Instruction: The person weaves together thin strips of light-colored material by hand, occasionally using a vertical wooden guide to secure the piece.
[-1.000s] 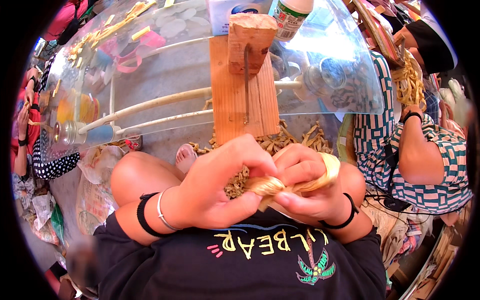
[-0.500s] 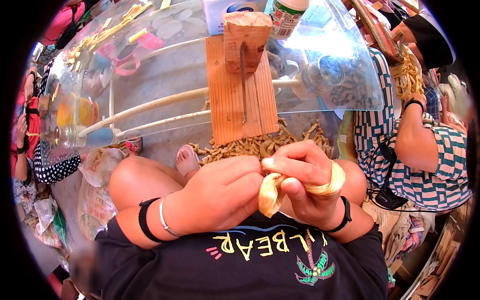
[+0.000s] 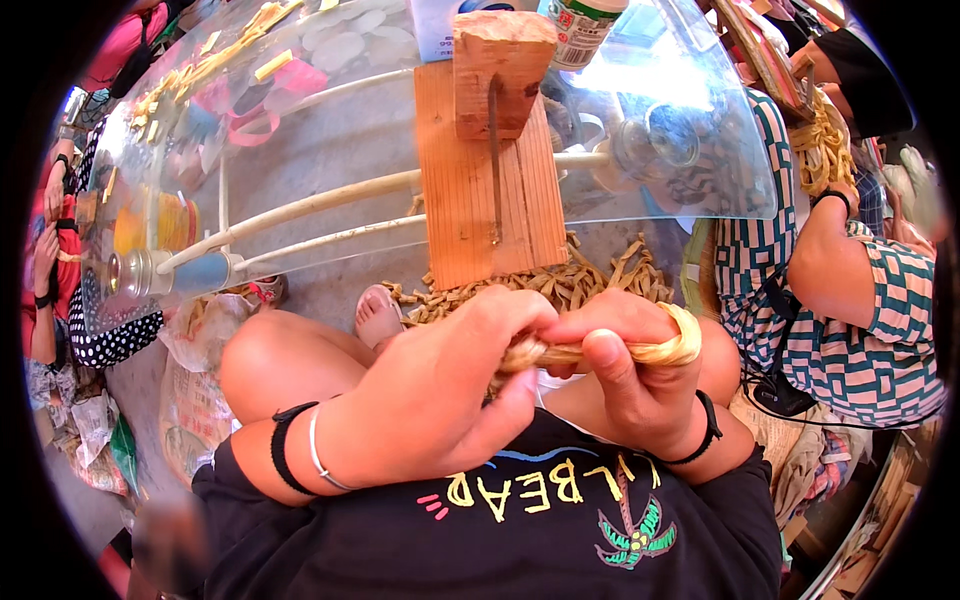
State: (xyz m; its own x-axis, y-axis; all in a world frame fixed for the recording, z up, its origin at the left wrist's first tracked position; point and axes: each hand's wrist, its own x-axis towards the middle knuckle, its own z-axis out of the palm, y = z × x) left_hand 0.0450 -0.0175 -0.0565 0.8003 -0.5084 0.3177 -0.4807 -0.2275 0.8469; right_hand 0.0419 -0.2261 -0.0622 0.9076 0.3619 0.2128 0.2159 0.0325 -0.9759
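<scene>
In front of my lap, both hands work on one pale yellow strip of flat plant fibre (image 3: 681,345). Its twisted end sits between the thumb and curled fingers of my left hand (image 3: 425,385). From there it runs across to my right hand (image 3: 645,365), which pinches it between thumb and fingers. The rest of the strip loops around the back of that right hand. My two hands nearly touch at the fingertips. Part of the twisted end is hidden inside the left fingers.
Ahead, a wooden plank (image 3: 450,190) with an upright block (image 3: 503,75) and a metal rod overhangs a glass table (image 3: 330,120). A white bottle (image 3: 585,30) stands behind it. Short fibre scraps (image 3: 610,275) lie on the floor. At right, a person (image 3: 835,260) holds a yellow fibre bundle (image 3: 823,140).
My left hand has turned and opened its grip around the strip's end. The loop that hung between my hands is now drawn into a short twisted length.
</scene>
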